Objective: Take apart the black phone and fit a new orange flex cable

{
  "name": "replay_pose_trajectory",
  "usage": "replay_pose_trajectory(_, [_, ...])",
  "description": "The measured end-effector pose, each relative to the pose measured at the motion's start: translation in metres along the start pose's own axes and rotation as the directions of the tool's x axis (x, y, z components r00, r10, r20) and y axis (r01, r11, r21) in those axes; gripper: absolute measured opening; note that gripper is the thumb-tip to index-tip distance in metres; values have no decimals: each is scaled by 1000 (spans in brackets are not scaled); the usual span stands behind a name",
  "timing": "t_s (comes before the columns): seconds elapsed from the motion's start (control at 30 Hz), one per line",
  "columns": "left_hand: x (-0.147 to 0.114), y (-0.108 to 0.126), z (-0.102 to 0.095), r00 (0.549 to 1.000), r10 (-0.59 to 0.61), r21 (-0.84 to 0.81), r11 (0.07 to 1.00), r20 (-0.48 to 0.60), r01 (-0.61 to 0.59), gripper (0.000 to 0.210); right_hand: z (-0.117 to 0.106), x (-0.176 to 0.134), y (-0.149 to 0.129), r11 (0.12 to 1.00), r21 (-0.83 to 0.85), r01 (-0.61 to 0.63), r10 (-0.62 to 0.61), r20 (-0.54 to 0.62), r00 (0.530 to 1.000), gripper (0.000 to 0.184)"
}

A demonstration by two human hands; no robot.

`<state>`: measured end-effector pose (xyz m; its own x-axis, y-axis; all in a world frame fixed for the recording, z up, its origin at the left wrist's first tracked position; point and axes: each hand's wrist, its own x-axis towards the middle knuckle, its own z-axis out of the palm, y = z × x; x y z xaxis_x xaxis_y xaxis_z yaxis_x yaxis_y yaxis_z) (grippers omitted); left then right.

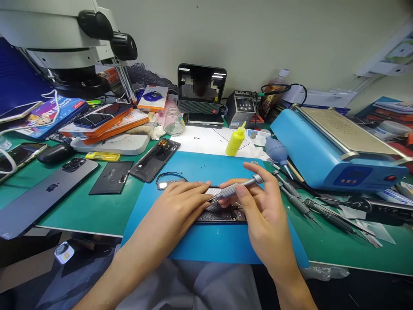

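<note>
the left hand lies palm down over an opened phone, fingers close together and reaching across its left part; whether they grip its frame i cannot tell. the right hand grips a grey metal screwdriver, thumb against the handle, with the shaft slanting down to the left toward the phone, near the left fingertips. the exact contact of the tip is hidden.

the phone lies on a blue mat, its inside showing between the hands, and the mat is spread on the green tabletop.

left of the mat are a dark phone back cover, a flat black panel, a yellow-handled tool and a grey iphone lying face down. beyond the hands a yellow squeeze bottle stands upright on white paper. to the right, a blue-grey air blower lies near several slim tools, beside a blue heating machine.
</note>
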<state>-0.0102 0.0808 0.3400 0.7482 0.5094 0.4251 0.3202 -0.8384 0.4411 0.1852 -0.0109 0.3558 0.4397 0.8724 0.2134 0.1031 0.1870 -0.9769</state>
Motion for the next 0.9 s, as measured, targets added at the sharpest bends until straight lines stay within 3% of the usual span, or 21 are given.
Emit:
replay_pose_trajectory(0.6, [-3, 3, 0, 999, -21, 2, 1000, 30, 21, 31, -2, 0, 0, 1000, -26, 15, -16, -35, 999, 45])
replay_pose_trajectory(0.77, [-3, 2, -1, 999, -21, -2, 1000, 27, 21, 32, -3, -1, -1, 996, -63, 59, -65, -97, 993, 43])
replay_pose_trajectory(0.9, [-2, 2, -2, 999, -14, 0, 1000, 39, 14, 35, -2, -2, 0, 995, -69, 65, -70, -63, 996, 42])
